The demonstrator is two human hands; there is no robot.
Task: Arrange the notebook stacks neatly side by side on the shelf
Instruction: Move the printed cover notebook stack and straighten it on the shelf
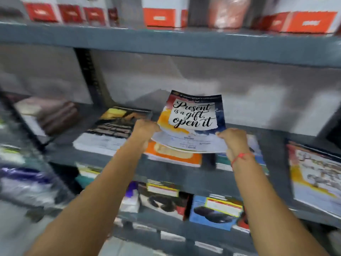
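Observation:
A notebook [193,115] with "Present is a gift, open it" on its cover is lifted and tilted above the grey shelf [77,154]. My left hand [145,129] grips its near left edge and my right hand [233,138] grips its near right edge. Under it lies an orange-covered notebook stack [173,156]. A stack with a dark cover [110,130] sits to the left. Another stack [258,145] lies behind my right hand, partly hidden.
A notebook [315,174] with a picture cover lies on the shelf at the far right. Brown items [55,115] are piled at the far left. Red-and-white boxes [162,13] stand on the shelf above. More notebooks [215,211] fill the shelf below.

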